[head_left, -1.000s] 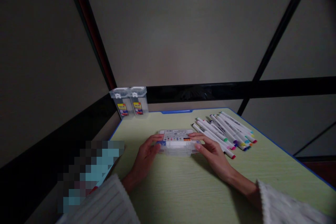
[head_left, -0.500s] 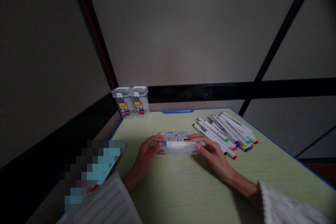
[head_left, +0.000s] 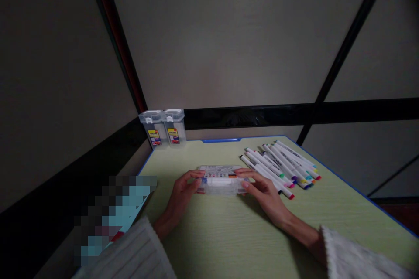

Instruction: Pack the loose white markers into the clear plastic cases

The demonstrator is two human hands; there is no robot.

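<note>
A clear plastic case with a printed label on its upper face is at the middle of the table. My left hand grips its left end, thumb on the near side and fingers over the top. At the right end, my right hand holds it the same way. The case lies flat, its long side toward me, and looks closed. Its contents cannot be made out. Just beyond my right hand lies a loose pile of white markers with coloured ends.
Two clear lidded boxes with yellow labels stand at the back left corner of the pale green table. A blue strip runs along the back edge, close to the wall. A blurred-out light blue item is at the left edge.
Both hands keep the same hold on the case, which stays in place. The whole view has shifted very slightly.
</note>
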